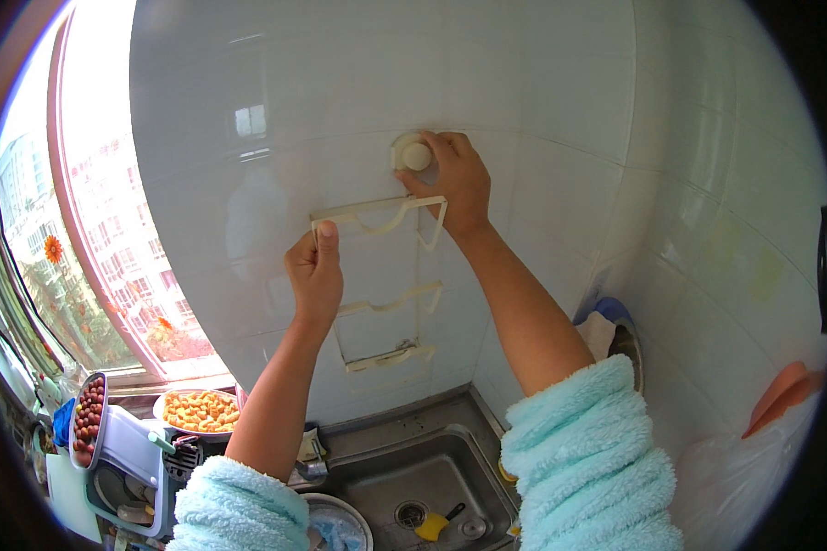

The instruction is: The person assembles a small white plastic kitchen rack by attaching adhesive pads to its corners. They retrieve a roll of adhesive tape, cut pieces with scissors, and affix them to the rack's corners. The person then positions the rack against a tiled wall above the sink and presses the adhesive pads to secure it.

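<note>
A: Which step, approx?
B: Looks like the bit where knob + rack get handled together: R hand [459,179] on cream knob [416,156], L hand [314,275] on cream rack [377,207].
A: Grip?
B: L closed on rack's top L corner, thumb up front. R: thumb + fingertips pinched round knob's rim.
A: Rack loc.?
B: In front of tiled wall [331,92], below knob, above sink [386,459]. Top bar's R end just under R hand. Can't tell if back touches tiles.
A: Next move needs?
B: My read: steady R fingers, L keeping rack level + clear of R wrist.
A: Surface, room?
B: Glossy white tile, corner to R. Steel sink w/ yellow thing [430,526] near drain, kind unclear. Bright window [111,230] to L, bldgs outside. Plate of orange snacks [198,410] + tub of red fruit [88,420] near it. Far R: orange thing [781,395], unclear, by see-thru plastic bag [753,477].
</note>
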A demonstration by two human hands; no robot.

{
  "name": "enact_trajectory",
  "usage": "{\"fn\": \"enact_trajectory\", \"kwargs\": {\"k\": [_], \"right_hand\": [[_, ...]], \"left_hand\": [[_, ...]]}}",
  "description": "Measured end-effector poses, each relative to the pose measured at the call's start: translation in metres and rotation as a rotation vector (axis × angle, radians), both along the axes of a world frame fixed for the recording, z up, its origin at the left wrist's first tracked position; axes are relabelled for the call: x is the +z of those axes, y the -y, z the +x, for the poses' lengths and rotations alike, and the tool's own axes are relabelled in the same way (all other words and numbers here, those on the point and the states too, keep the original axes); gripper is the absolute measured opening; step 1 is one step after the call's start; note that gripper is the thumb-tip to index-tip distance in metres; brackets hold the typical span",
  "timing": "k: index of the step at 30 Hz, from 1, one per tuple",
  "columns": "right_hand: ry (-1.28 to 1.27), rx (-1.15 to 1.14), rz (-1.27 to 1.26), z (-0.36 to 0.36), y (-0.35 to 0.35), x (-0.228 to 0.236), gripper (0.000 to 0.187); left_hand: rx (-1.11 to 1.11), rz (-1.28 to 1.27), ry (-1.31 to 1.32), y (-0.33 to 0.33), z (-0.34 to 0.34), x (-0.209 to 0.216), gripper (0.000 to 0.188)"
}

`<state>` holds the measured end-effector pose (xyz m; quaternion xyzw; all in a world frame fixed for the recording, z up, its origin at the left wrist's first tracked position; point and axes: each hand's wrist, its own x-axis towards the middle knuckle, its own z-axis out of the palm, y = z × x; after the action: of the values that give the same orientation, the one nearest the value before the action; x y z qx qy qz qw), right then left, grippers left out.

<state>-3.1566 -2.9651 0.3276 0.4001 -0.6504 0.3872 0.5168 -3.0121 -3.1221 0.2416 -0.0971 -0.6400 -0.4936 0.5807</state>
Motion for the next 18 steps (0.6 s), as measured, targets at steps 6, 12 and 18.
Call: {"fn": "enact_trajectory", "kwargs": {"k": [6, 12, 18], "right_hand": [[0.008, -0.021, 0.023, 0.001, 0.000, 0.001, 0.061], [-0.031, -0.049, 0.040, -0.009, 0.001, 0.001, 0.059], [-0.082, -0.084, 0.086, -0.003, -0.001, 0.013, 0.058]], "left_hand": [[0.022, 0.026, 0.016, -0.003, 0.002, 0.000, 0.056], [0.079, 0.018, 0.071, -0.003, 0.004, 0.004, 0.056], [0.029, 0.028, 0.063, -0.008, 0.007, 0.009, 0.058]]}}
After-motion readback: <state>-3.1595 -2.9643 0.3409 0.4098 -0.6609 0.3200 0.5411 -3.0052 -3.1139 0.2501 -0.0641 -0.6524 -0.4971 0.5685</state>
